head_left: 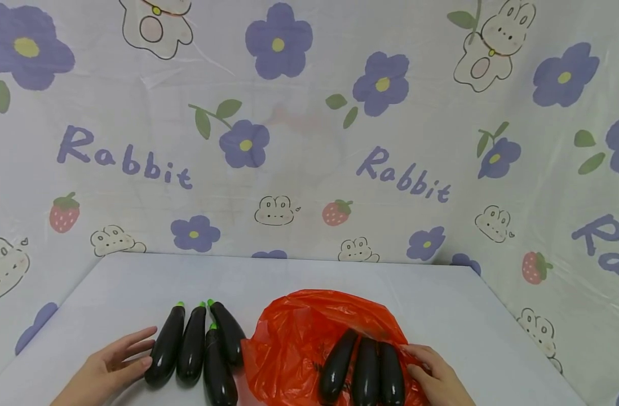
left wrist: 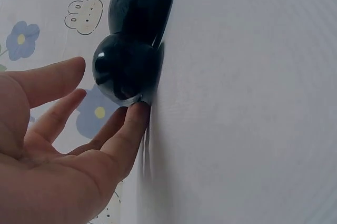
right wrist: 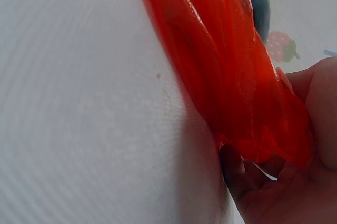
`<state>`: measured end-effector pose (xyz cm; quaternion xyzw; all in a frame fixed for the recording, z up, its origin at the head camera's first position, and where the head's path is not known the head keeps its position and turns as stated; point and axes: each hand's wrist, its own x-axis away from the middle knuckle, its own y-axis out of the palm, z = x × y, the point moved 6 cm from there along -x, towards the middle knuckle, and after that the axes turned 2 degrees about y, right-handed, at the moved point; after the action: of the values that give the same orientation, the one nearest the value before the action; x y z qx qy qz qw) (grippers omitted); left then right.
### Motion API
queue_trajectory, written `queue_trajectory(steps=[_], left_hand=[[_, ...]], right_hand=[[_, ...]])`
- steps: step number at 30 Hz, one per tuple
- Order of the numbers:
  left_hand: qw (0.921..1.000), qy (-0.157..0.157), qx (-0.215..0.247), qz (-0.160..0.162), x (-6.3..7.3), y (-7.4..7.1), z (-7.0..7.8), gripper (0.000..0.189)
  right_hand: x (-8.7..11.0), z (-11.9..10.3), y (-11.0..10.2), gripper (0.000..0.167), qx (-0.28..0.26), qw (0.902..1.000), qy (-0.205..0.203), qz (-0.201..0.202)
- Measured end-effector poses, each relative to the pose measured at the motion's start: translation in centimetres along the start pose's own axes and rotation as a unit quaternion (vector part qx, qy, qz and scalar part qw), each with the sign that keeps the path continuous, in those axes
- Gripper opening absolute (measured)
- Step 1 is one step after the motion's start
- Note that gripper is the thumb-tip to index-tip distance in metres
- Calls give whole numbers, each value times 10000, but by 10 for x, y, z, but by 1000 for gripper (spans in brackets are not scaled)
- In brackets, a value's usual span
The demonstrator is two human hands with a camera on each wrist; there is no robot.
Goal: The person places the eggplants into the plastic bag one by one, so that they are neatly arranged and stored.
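Observation:
Several glossy dark eggplants with green stem ends lie side by side on the left of the table. My left hand point(head_left: 108, 366) is beside the leftmost eggplant point(head_left: 166, 348), its fingers extended; in the left wrist view a fingertip touches the low side of that eggplant point(left wrist: 124, 68) and the thumb stands apart from it. A red plastic bag point(head_left: 284, 327) is spread open to the right, with three eggplants point(head_left: 366, 372) lying in its mouth. My right hand point(head_left: 433, 375) holds the bag's right edge; in the right wrist view the red plastic point(right wrist: 253, 108) lies between thumb and fingers.
The white table point(head_left: 467, 316) extends behind and to the right of the bag. A cloth printed with flowers and rabbits point(head_left: 299, 141) hangs behind the table and along its sides.

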<state>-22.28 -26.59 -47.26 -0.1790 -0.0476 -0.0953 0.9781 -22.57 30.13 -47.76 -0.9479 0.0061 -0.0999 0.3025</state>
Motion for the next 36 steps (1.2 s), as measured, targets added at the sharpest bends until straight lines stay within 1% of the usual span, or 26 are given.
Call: queue_trajectory(steps=[5, 10, 14, 17, 19, 21, 24, 28, 36], left_hand=[[9998, 173, -28, -106, 0, 3, 1, 71], [9997, 201, -59, -85, 1, 5, 2, 72], [9991, 393, -93, -109, 0, 7, 4, 71], [9992, 374, -16, -145, 0, 8, 3, 74], [9993, 295, 78, -226, -1, 9, 2, 76], [9992, 235, 68, -301, -1, 9, 0, 77], [9979, 398, -23, -514, -2, 11, 2, 76], [9958, 590, -149, -682, -1, 13, 4, 72], [9963, 484, -158, -692, -2, 13, 2, 69]], right_hand=[[-1, 0, 0, 37, 90, 10000, -21, 5], [-2, 1, 0, 37, 197, 9998, -50, 0], [-2, 0, -1, 37, 308, 9994, -124, 15], [-3, 1, -1, 37, 347, 9993, -156, 31], [-3, 1, -1, 36, 332, 9993, -157, 34], [-3, 0, -1, 36, 325, 9993, -183, 26], [-3, 0, -1, 36, 311, 9993, -192, 32], [-3, 1, -1, 36, 288, 9994, -178, 29], [-2, 0, 0, 36, 245, 9996, -120, -3]])
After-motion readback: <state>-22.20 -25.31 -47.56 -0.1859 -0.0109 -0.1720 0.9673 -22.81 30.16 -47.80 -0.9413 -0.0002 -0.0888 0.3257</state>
